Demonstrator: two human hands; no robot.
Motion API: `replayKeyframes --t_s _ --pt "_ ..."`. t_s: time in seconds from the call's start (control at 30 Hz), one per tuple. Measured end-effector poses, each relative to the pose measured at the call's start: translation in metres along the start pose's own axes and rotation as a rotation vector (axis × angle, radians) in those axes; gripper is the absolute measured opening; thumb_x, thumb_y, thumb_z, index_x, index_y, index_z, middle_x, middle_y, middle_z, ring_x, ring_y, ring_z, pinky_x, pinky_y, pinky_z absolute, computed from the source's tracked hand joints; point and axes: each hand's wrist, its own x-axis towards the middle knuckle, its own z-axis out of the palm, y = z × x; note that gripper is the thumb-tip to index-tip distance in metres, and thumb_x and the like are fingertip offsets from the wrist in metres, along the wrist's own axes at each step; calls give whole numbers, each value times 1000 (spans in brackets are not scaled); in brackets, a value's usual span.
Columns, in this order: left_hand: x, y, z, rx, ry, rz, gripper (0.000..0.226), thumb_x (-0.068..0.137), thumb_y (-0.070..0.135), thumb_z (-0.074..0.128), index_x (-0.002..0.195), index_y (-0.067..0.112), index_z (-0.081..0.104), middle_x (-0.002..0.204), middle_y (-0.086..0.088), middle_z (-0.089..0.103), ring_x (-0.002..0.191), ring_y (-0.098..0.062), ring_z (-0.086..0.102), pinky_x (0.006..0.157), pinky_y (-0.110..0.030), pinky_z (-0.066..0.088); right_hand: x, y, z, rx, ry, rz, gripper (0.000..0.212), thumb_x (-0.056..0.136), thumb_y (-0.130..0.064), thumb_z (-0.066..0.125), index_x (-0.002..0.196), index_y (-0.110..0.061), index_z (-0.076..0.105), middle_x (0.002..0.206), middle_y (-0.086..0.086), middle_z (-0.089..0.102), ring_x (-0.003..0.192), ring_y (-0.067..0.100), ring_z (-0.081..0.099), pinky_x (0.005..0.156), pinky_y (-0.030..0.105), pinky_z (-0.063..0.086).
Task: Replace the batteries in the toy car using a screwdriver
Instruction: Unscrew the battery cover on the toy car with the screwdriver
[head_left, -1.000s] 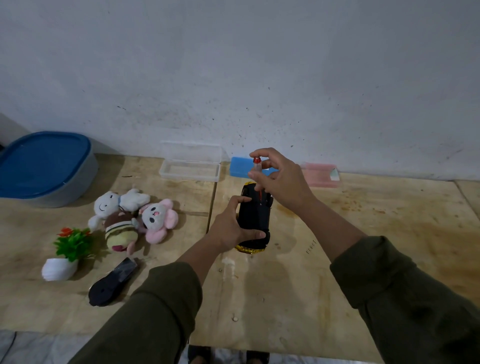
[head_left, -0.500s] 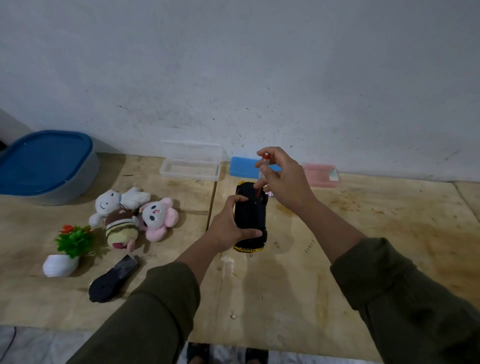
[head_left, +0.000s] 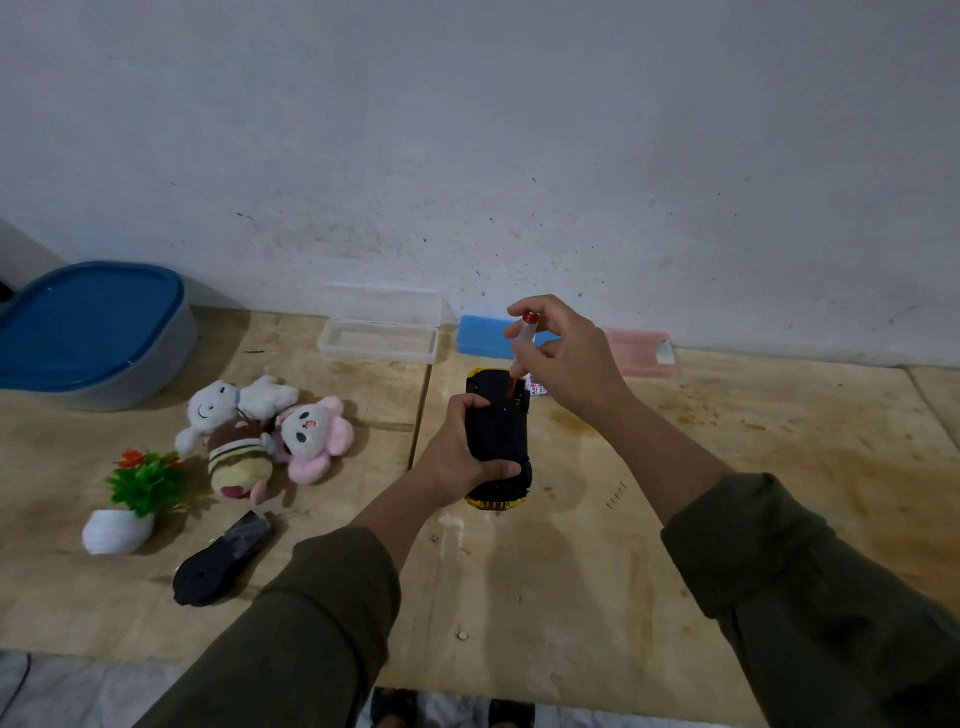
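The toy car (head_left: 500, 431) lies upside down on the wooden board, black underside up, yellow body edge showing at its near end. My left hand (head_left: 453, 457) grips it around the middle from the left. My right hand (head_left: 566, 358) pinches a small screwdriver (head_left: 523, 340) with a clear handle and red cap, held nearly upright. Its red shaft points down onto the far end of the car's underside. A small white battery pack (head_left: 536, 385) peeks out just right of the car, mostly hidden by my right hand.
A clear open plastic box (head_left: 379, 332), a blue case (head_left: 485, 332) and a pink case (head_left: 641, 353) line the wall. Three plush toys (head_left: 270, 431), a small potted plant (head_left: 132, 499) and a black flat piece (head_left: 221, 558) lie left. A blue-lidded tub (head_left: 88, 332) sits far left.
My right hand with the screwdriver has shifted slightly and turned at the far end of the car. My left hand keeps its grip; the car has hardly moved.
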Motion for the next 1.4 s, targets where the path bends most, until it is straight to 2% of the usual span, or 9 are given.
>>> replayKeyframes --t_s 0.1,0.3,0.47,0.8,0.9,1.0,1.13,1.27,1.4 --pt "1 0 0 -7 -5 5 77 66 8 85 119 28 32 126 -3 50 112 -24 57 96 -46 50 0 2 1 21 2 -10 24 82 -15 71 102 -24 63 103 2 58 60 17 69 57 13 49" --pt "0 -5 0 -21 -12 4 76 66 6 84 117 28 33 123 -4 52 109 -24 59 93 -43 52 0 2 0 10 -42 -6 33 91 -1 49 115 -22 57 106 1 61 60 15 69 60 16 52" --pt "1 -3 0 -34 -23 21 76 66 4 84 118 25 33 123 -4 51 109 -23 58 91 -38 53 1 5 1 41 -39 -22 26 85 -11 66 104 -27 63 99 2 58 58 18 68 58 18 52" --pt "0 -8 -1 -67 -46 17 74 66 3 84 110 35 34 125 -8 51 109 -26 59 90 -41 54 7 14 0 -117 -39 -69 37 98 -10 43 133 -20 46 104 -1 67 65 -5 54 61 4 41" --pt "0 -8 -2 -103 5 5 75 66 7 85 116 36 37 126 -4 52 107 -25 61 88 -41 56 8 16 0 -39 74 -36 45 97 -13 47 140 -25 38 91 4 65 75 5 62 68 7 47" --pt "-1 -10 -3 -82 92 26 78 67 10 85 124 34 38 126 0 49 108 -22 59 86 -38 57 4 33 0 -55 293 22 51 97 -21 50 144 -22 33 76 -11 51 67 2 53 67 13 47" --pt "-3 -17 -4 -82 153 20 74 68 11 85 123 31 41 125 -3 53 107 -21 59 83 -38 57 -40 99 14 -339 237 237 54 97 -30 47 147 -21 28 102 10 54 91 23 54 72 20 31" --pt "-8 -24 -2 -73 149 -5 73 69 7 83 124 29 41 125 -3 52 107 -17 58 78 -30 57 -88 141 40 -573 10 496 55 100 -35 36 150 -25 17 118 13 47 104 27 51 85 32 40" --pt "-16 -30 3 -68 114 -37 75 69 6 83 125 32 41 124 3 52 105 -10 57 75 -25 57 -102 157 50 -834 -60 507 57 101 -39 26 151 -18 8 132 14 44 123 30 40 102 36 33"
